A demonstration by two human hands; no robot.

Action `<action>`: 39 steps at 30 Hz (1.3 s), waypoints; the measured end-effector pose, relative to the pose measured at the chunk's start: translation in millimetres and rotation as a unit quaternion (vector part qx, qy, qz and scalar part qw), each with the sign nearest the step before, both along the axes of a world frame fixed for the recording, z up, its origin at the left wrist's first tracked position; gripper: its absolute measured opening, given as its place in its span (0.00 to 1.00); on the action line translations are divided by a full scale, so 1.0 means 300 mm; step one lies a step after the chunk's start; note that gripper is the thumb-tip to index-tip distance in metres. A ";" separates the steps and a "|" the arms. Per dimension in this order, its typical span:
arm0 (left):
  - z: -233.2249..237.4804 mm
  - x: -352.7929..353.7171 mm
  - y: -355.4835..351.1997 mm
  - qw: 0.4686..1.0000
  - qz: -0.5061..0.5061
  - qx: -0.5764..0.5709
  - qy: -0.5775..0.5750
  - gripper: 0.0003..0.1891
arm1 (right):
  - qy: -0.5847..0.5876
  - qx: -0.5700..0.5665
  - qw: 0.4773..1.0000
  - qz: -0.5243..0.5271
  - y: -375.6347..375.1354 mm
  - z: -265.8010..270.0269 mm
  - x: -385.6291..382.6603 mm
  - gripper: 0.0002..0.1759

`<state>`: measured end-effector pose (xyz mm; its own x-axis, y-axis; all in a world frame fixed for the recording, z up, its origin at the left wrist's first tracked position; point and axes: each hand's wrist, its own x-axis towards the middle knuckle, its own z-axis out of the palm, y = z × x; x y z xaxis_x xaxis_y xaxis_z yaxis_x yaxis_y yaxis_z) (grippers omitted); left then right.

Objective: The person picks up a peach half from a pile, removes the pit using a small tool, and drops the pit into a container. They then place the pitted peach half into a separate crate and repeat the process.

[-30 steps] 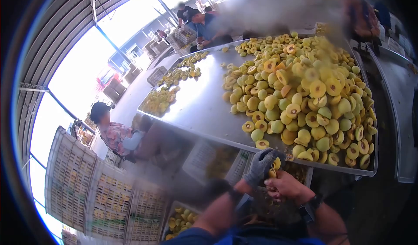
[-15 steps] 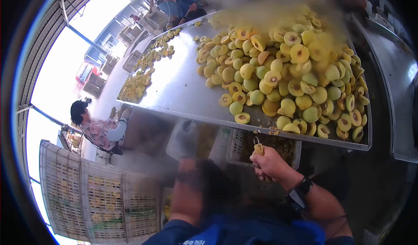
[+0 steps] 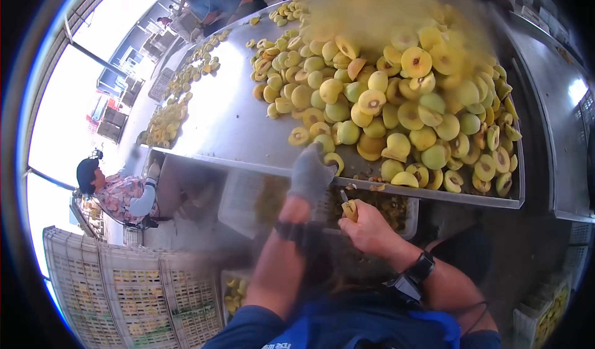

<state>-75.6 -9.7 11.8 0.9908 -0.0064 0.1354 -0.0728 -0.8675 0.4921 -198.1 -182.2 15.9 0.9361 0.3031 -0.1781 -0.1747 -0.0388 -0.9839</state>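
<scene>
My left hand [image 3: 312, 172], in a grey glove, reaches to the near rim of the metal table [image 3: 260, 167]. Its fingers curl around a halved yellow-green stone fruit [image 3: 335, 160] lying near the rim; the grip is partly hidden. In my right hand [image 3: 370, 228] is a small tool with a pale handle [image 3: 350, 210] and a narrow metal tip, pointing up toward the rim. Beyond both hands spreads a large heap of halved stone fruit [image 3: 372, 102], many with brown hollows showing. Under the rim, below my right hand, sits a crate [image 3: 410, 217] with dark bits inside.
A seated person [image 3: 127, 194] is at the table's left end beside a smaller fruit heap [image 3: 166, 121]. Stacked plastic crates [image 3: 133, 287] stand at lower left. Another metal table [image 3: 558, 101] is at right. More people work at the far side. A smear blurs the top.
My left hand has come up from low near my body to the fruit at the table rim and closed around a half. My right hand keeps the tool near the rim. The view has shifted slightly.
</scene>
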 end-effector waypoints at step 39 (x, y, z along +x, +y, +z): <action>0.166 -0.398 -0.020 0.937 -0.069 -0.343 -0.023 0.14 | 0.136 0.159 0.962 0.173 -0.071 0.137 -0.012 0.07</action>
<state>-194.9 -15.6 61.5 0.9801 -0.0291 0.1964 -0.1949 -0.3291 0.9239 -201.8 -203.5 57.1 0.7006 0.6688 -0.2487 -0.4586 0.1551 -0.8750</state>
